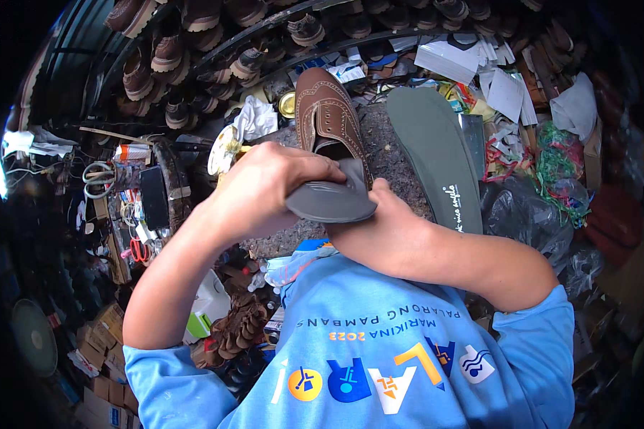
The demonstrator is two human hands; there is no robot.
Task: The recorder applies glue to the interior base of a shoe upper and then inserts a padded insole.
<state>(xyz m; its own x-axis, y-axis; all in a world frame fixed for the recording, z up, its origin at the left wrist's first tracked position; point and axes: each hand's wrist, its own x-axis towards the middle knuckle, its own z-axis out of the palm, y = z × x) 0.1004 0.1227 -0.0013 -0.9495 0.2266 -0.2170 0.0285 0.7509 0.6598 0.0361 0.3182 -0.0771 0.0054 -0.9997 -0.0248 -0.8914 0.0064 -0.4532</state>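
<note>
A brown brogue shoe with punched holes and light stitching lies toe away from me on a rough dark block. My left hand is closed on a dark grey insole, which is bent, one end in the shoe's opening and the other rising toward me. Around the heel end, my right hand is closed on the shoe, its thumb up along the side; the insole hides most of its fingers. Right of the shoe lies a second, grey-green insole, flat, with white lettering.
Racks of brown shoes curve across the back. On the left are scissors, a dark phone-like slab and red-handled scissors. An open round tin stands beyond the block. White papers and plastic bags crowd the right.
</note>
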